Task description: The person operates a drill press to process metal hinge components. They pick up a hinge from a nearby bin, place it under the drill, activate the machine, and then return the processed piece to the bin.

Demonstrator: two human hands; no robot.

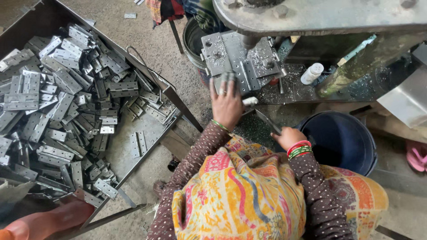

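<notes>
My left hand (pixel 226 101) reaches forward with fingers spread flat on a grey metal hinge (pixel 243 80) lying on the press machine's work plate (pixel 221 53). My right hand (pixel 287 136) is closed around a flat metal hinge piece (pixel 267 121) held just above my lap. The press ram (pixel 249 41) stands over the plate beyond my left fingers. Both wrists wear bangles, and brown dotted sleeves cover my arms.
A large metal tray (pixel 153 129) at left holds several loose grey hinges (pixel 58 89). A dark blue bucket (pixel 342 138) sits right of my right hand. A small white bottle (pixel 312 73) stands on the machine bed among metal shavings. A pink sandal (pixel 417 155) lies far right.
</notes>
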